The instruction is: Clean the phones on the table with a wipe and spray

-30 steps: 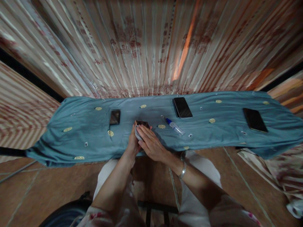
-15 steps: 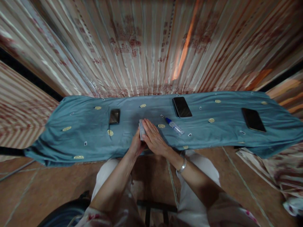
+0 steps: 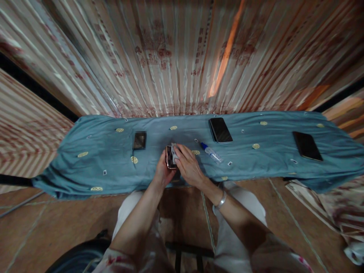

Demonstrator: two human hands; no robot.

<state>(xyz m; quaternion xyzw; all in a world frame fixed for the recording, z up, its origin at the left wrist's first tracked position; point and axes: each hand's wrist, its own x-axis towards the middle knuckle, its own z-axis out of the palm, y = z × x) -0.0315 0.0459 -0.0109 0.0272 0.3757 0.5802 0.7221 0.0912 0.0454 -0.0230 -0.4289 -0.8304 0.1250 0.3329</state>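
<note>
Over the near middle of the cloth-covered table, my left hand [image 3: 162, 170] is wrapped round a phone [image 3: 169, 162] with a dark, checked surface and a shiny rim. A crumpled grey cloth [image 3: 173, 152] lies against the phone's face, pressed there by the fingers of my right hand [image 3: 189, 165]. The cloth and fingers hide the phone's right part. To the right of my hands rests a clear tube with a blue cap [image 3: 211, 152].
A blue-green patterned cover [image 3: 113, 151] drapes the narrow table. On it lie a small dark pixelated item [image 3: 140, 140] at left, a dark phone-like stack [image 3: 220, 130] behind the tube, and another dark phone [image 3: 307, 146] at right. A striped curtain [image 3: 176, 57] hangs behind.
My right hand and the grey cloth have slid rightward across the phone, uncovering its checked left part. The left hand keeps its hold.
</note>
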